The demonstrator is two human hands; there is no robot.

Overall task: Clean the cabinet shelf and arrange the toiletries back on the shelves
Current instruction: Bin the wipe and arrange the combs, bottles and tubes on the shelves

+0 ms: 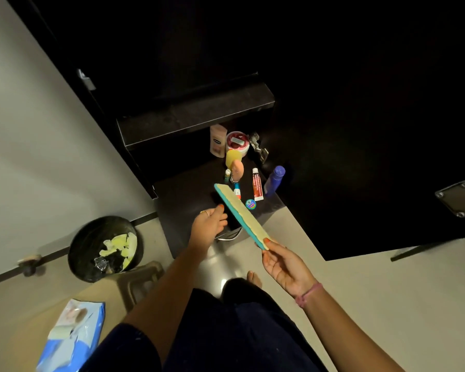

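Note:
My right hand pinches the near end of a long flat teal-and-cream brush, held slanted over the dark lower cabinet shelf. My left hand hovers with curled fingers beside the brush's middle, over the shelf's front edge; what it holds, if anything, is hidden. On the shelf lie several toiletries: a beige lotion bottle, a red-lidded jar, a yellow item, a peach sponge, a red tube, a blue bottle and a small round tin.
An upper dark shelf juts out above. A black bin with scraps stands on the floor at left, a small stool beside it. A blue wipes pack lies at lower left. An open cabinet door stands on the right.

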